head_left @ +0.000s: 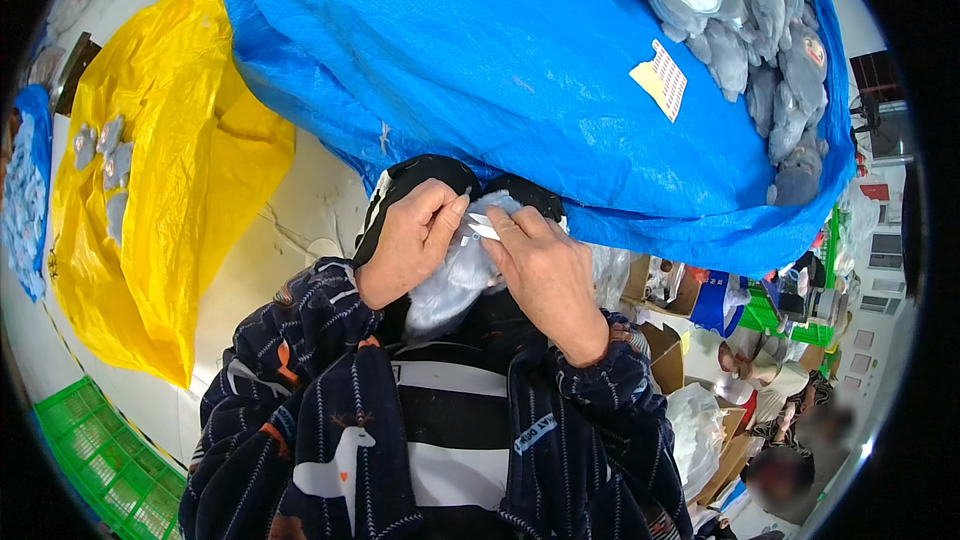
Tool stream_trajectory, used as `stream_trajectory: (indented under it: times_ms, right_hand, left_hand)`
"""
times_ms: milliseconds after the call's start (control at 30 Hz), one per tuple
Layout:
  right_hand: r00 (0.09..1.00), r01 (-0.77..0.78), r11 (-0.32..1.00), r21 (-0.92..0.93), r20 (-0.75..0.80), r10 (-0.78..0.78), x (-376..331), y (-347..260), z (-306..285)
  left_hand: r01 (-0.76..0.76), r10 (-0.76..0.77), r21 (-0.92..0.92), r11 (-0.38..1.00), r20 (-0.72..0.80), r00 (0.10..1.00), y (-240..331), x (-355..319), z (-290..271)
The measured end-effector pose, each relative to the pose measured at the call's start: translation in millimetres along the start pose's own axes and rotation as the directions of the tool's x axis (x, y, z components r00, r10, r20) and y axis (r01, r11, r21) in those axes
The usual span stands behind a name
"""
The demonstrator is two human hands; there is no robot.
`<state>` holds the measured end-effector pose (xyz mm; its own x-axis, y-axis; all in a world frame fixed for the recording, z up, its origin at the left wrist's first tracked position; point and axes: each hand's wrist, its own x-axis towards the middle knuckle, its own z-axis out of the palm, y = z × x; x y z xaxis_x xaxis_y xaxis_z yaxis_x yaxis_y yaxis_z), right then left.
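Observation:
Both my hands work close to my chest on a grey plush toy wrapped in clear plastic (450, 285). My left hand (408, 240) grips the top of the toy and pinches a small white tag (483, 228) with thumb and finger. My right hand (545, 275) presses its fingertips on the same tag and rests over the toy's right side. The toy lies on my lap against a black cloth (430, 175), its lower part hidden by my sleeves.
A blue tarp (500, 80) covers the surface ahead, with a heap of grey plush toys (745, 40) at its right and a yellow sticker sheet (660, 78). A yellow tarp (170, 190) lies left, a green crate (100, 460) bottom left. Cardboard boxes and another person are at lower right.

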<state>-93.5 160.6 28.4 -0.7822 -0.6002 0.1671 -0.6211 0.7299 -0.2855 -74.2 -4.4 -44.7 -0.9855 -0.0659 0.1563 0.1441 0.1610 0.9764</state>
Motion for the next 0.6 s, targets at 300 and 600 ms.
stream_trajectory:
  times_ms: [300,600]
  right_hand:
    - [0.997,-0.08,0.985,0.154,0.001,0.081,2,9,9]
    - [0.754,-0.434,0.403,0.806,0.079,0.652,-60,62,61]
  left_hand:
    - [0.154,-0.172,-0.287,0.945,-0.038,0.984,-6,-3,0]
    - [0.231,-0.164,-0.24,0.943,0.27,0.949,-14,-12,-5]
